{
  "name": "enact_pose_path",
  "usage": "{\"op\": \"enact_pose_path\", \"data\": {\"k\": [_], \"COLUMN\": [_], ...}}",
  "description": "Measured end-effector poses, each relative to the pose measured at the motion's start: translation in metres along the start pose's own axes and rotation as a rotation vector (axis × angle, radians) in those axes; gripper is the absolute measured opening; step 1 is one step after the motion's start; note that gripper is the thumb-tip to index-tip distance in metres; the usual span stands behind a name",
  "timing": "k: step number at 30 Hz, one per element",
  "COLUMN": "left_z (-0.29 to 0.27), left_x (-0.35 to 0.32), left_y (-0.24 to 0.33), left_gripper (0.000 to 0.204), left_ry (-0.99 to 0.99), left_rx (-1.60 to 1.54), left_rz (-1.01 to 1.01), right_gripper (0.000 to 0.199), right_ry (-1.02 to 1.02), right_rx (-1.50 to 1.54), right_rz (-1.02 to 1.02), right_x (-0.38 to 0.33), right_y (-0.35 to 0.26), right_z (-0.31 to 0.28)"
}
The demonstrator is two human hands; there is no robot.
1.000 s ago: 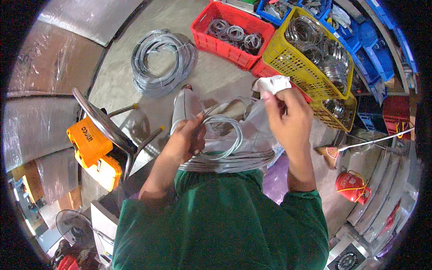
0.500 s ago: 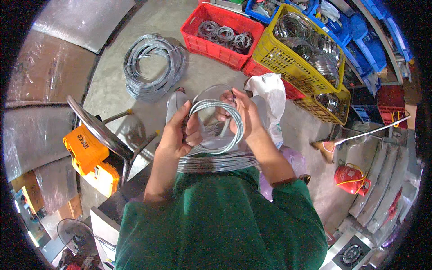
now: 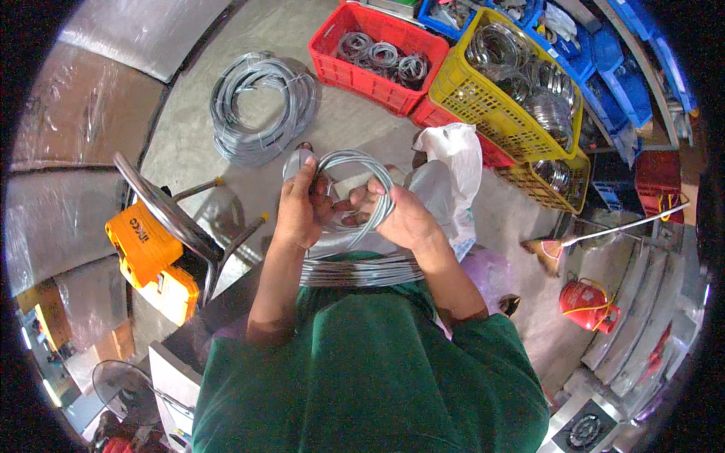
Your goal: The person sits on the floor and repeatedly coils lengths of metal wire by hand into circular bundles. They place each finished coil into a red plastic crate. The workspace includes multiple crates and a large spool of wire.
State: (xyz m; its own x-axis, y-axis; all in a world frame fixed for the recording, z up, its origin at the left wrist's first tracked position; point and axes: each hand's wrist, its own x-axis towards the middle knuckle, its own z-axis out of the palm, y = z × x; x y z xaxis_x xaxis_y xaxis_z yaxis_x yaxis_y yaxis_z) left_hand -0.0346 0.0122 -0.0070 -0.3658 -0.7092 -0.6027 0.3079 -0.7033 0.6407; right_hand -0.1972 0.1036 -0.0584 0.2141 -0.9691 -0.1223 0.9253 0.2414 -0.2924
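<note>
Both hands hold a small coil of grey wire rope point(image 3: 355, 156) in front of my body. My left hand point(image 3: 300, 202) grips its left side, thumb pointing up. On the right side, the fingers of my right hand point(image 3: 400, 215) are wrapped round the strands. Below, across my lap, lies a larger bundle of grey wire rope point(image 3: 362, 273). The fingertips of both hands come close together inside the coil, where small details are hard to make out.
A large coil of grey cable point(image 3: 260, 109) lies on the floor ahead. Beyond it stand a red crate point(image 3: 370, 72) of small coils and a yellow crate point(image 3: 483, 98) of shiny rings. An orange case point(image 3: 143, 238) is at left, a white sack point(image 3: 453, 166) at right.
The small coil has turned and tightened into a narrower loop. My right hand has moved down and now grips the coil's right side; the loose strand above has been gathered in.
</note>
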Motion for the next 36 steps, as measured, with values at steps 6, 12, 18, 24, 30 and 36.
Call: {"op": "enact_pose_path", "data": {"k": [6,12,18,24,30,36], "left_z": [0.002,0.004,-0.011,-0.018,-0.013,-0.02], "left_x": [-0.001,0.002,-0.005,-0.039,-0.074,-0.076], "left_y": [-0.009,-0.009,0.027,0.055,0.07,0.054], "left_gripper": [0.046,0.049,0.038,0.038,0.047,0.042], "left_ry": [0.042,0.089,0.075,-0.128,-0.189,-0.364], "left_rx": [0.371,0.232,0.153,0.296,0.345,0.026], "left_rz": [0.316,0.274,0.197,-0.023,-0.273,-0.499], "right_gripper": [0.026,0.031,0.02,0.032,0.037,0.028], "right_ry": [0.336,0.505,0.241,0.009,-0.241,-0.034], "right_rx": [-0.502,-0.876,-1.855,-2.521,-2.84,-2.676], "right_rz": [0.143,0.331,-0.313,-0.665,-1.043,-1.115], "right_x": [0.006,0.002,-0.018,-0.045,-0.059,-0.053], "right_y": [0.0,-0.018,-0.039,-0.09,-0.125,-0.121], "right_z": [0.012,0.021,0.031,0.049,0.058,0.056]}}
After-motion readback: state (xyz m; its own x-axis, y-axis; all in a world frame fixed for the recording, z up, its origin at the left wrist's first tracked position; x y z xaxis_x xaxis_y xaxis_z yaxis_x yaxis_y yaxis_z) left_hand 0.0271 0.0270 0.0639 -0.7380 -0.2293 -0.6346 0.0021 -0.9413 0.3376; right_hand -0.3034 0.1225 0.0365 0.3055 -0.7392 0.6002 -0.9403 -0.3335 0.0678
